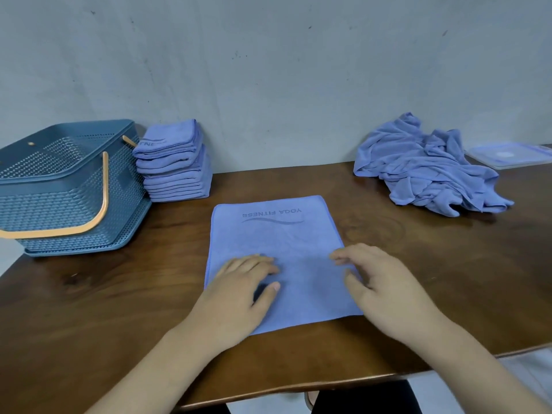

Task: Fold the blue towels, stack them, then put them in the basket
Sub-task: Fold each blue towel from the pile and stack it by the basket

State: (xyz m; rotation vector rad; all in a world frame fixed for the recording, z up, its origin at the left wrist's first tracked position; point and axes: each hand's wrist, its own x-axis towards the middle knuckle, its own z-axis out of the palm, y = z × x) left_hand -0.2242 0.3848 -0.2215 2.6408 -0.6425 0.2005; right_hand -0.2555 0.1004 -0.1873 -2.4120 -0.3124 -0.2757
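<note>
The towel lies flat on the table, directly in front of the person. Its long axis runs from the near table edge toward the wall, skewed slightly to the right at the near end. The printed lettering sits at the far end and reads upside down from the head view. Both hands rest on the near half of the towel. The left hand lies palm down, left of the centre line, with its fingers extended. The right hand lies over the right edge with its fingers loosely spread. Neither hand grips anything. The far short edge is well apart from both hands, at about the same reach for each. The next fold probably runs across the long axis, so the near edge, which lies just below the palms, is the easier one to take up. The stack of folded towels stands at the far left, touching the basket, and is nearer the left hand. The unfolded pile lies at the far right, nearer the right hand, with a clear lid just behind it.
</note>
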